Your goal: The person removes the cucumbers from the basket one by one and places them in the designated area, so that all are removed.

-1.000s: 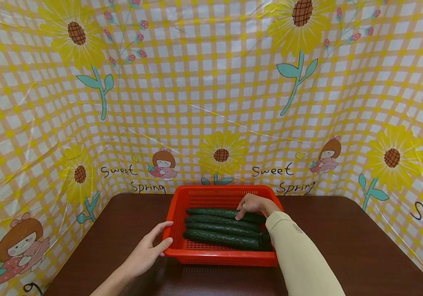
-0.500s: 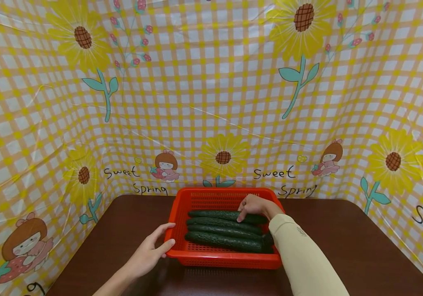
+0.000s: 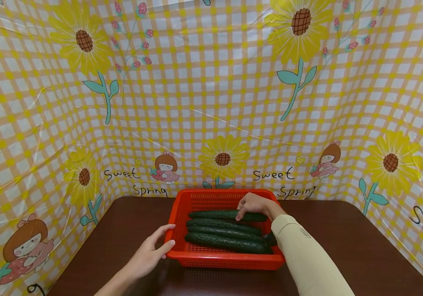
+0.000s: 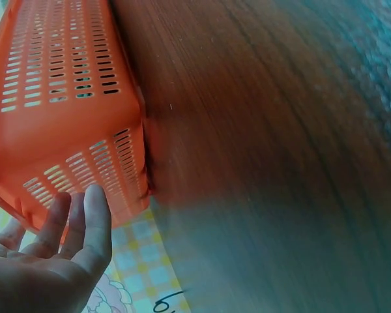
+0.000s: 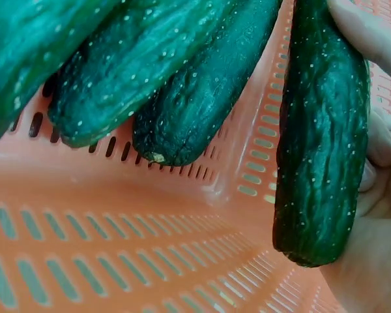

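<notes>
In the head view a red plastic basket (image 3: 229, 256) with slotted walls holds several dark green cucumbers (image 3: 224, 241) lying side by side. My right hand (image 3: 257, 205) reaches in from above and grips the farthest cucumber (image 3: 211, 214). Up close in the right wrist view, thumb and fingers close round that cucumber (image 5: 322, 143), apart from the others. At the basket's left end my left hand (image 3: 146, 253) holds the rim, thumb and forefinger over it. The left wrist view shows its other fingers (image 4: 98, 215) against the outer slotted wall.
The basket stands on a dark brown wooden table (image 3: 326, 242). Around the back and both sides hangs a yellow checked cloth (image 3: 211, 102) printed with sunflowers, close behind the basket.
The farthest cucumber in my right hand has come slightly away from the others, and the gap between them has widened. My left hand stays at the basket's rim.
</notes>
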{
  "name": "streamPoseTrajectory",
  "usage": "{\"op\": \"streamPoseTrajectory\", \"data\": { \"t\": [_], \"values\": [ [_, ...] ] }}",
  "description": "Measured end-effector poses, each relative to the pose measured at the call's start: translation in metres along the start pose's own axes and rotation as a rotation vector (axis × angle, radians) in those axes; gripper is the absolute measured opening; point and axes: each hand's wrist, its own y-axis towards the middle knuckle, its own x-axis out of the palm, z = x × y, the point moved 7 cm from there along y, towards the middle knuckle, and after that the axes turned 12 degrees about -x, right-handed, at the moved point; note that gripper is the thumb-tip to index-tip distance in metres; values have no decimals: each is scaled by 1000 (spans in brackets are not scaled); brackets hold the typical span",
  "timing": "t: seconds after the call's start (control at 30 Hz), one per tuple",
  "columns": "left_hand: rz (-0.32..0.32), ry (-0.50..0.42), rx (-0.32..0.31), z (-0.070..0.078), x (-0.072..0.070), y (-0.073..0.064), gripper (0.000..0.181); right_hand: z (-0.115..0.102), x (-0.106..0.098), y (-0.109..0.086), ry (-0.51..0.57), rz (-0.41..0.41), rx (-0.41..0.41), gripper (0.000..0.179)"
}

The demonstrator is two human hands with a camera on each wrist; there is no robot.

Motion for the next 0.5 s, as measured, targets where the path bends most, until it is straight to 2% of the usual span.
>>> {"op": "streamPoseTrajectory", "data": {
  "t": [0.2,0.5],
  "values": [
    [1,15,4,1,1,0,48,-4,-4,0,12,8,-23,52],
    [4,17,6,1,1,-1,48,-14,-16,-7,35,38,1,50]
  ]
}}
